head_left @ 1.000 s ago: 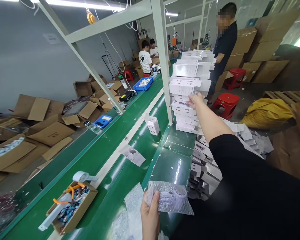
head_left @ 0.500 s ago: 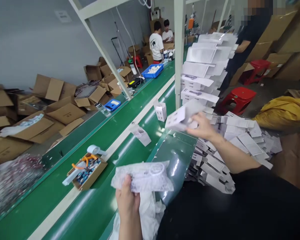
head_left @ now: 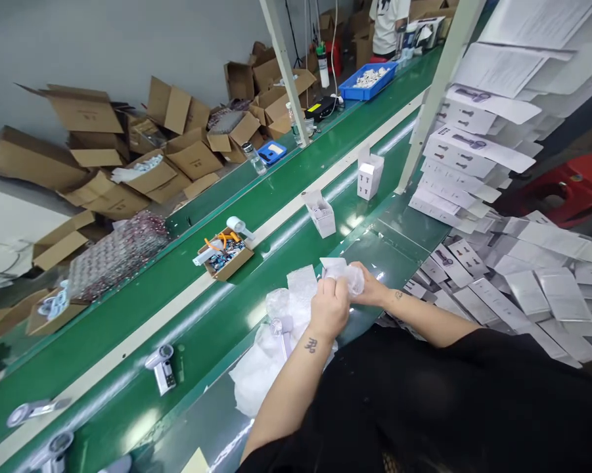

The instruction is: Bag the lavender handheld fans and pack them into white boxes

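Checking the work at my station, I find both hands together over the near side of the green counter (head_left: 409, 240), clamped on one white bundle (head_left: 334, 265). My left hand (head_left: 330, 307) has its fingers curled against the near side; my right hand (head_left: 370, 286) reaches in from the other side, fingers partly hidden. A white carton panel shows at the bundle's top and clear bubble wrap bulges at its right; which fingers grip which layer I cannot tell. Beside my left forearm lie loose bubble-wrap bags (head_left: 256, 378), with a pale handheld fan (head_left: 282, 326) among them. On the belt (head_left: 276, 256) ahead, I note one open carton (head_left: 322, 217) leaning back and, farther on, a second carton (head_left: 368, 180) standing upright with its flap raised. Across the pale divider sits a small cardboard tray (head_left: 237, 264) of blue and silver parts, orange-handled cutters (head_left: 221, 244) on top. Farther down to the left lies another handheld fan (head_left: 162, 368), well apart from my hands. To my right, flat cartons (head_left: 460, 154) rise in a tall stack beside the frame post, with a loose heap of cartons (head_left: 512, 289) below.
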The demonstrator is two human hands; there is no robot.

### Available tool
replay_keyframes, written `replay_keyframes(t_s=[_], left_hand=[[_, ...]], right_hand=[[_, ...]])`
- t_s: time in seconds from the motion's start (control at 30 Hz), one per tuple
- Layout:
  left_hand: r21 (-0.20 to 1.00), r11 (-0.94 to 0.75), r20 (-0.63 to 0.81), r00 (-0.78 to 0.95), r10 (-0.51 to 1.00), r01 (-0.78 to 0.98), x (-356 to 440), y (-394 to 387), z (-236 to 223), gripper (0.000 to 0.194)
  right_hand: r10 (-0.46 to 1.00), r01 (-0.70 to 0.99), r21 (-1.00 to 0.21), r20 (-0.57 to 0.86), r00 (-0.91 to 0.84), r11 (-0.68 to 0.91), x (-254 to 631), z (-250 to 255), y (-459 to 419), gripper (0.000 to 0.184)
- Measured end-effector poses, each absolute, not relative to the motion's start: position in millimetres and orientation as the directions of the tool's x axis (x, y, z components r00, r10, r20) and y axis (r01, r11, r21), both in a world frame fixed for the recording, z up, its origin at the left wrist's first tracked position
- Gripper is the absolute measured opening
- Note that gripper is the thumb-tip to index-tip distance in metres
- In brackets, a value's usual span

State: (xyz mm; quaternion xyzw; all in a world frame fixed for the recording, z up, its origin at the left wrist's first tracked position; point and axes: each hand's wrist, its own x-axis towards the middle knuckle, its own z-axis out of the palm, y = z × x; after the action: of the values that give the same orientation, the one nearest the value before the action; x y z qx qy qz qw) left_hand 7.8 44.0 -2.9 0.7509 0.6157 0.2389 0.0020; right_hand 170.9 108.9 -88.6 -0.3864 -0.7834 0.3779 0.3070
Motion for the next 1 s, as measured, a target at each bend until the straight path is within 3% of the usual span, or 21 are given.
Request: replay_keyframes(t_s=[0.07,0.13,0.2,0.3,0.5,0.6,0.77,0.9,1.0], left_hand=[[0.215,-0.172,0.340,0.092,0.936,0.961,16.1,56.4,-1.0,0.022],[0.189,-0.021,0.351,-0.048,0.935,0.982,25.1,72.5,-2.0,0.023],[0.167,0.029,0.318,-0.082,0.944,0.985,35.7,81.6,-6.3,0.020],[0.136,-0.083,0.224,0.051,0.973,0.987,48.6,71.5,-14.2,0.017],[0.163,-0.144,0.179,0.115,0.977,0.976,34.9,28.8,-28.2,0.050],[0.236,-0.135,0.144,0.103,0.984,0.962,26.2,25.4,-29.4,0.051],[0.448,-0.062,0.281,-0.074,0.957,0.892,-0.1,12.2,-11.1,0.028],[0.748,0.187,0.218,-0.503,0.836,0.636,-62.8,-15.9,-22.5,0.019],[0.846,0.433,0.038,-0.844,0.536,0.313,-138.2,-43.5,-47.6,0.026]], right_hand=[[0.847,0.368,-0.840,0.183,-0.500,0.399,173.3,-89.0,110.8,0.061],[0.855,0.365,-0.861,0.140,-0.500,0.354,175.0,-88.7,112.0,0.062],[0.839,0.354,-0.875,0.101,-0.535,0.331,175.3,-88.2,112.0,0.062],[0.808,0.323,-0.885,0.093,-0.581,0.334,175.6,-88.9,110.8,0.062],[0.808,0.321,-0.923,-0.017,-0.589,0.214,181.5,-94.6,106.1,0.078],[0.799,0.365,-0.913,-0.077,-0.597,0.184,180.0,-85.3,111.8,0.073],[0.788,0.320,-0.920,-0.020,-0.616,0.227,154.2,-40.9,163.9,0.065],[0.737,0.238,-0.922,0.071,-0.672,0.305,90.2,-18.5,227.7,0.073],[0.655,0.204,-0.920,0.072,-0.752,0.335,26.2,-32.1,264.0,0.078]])
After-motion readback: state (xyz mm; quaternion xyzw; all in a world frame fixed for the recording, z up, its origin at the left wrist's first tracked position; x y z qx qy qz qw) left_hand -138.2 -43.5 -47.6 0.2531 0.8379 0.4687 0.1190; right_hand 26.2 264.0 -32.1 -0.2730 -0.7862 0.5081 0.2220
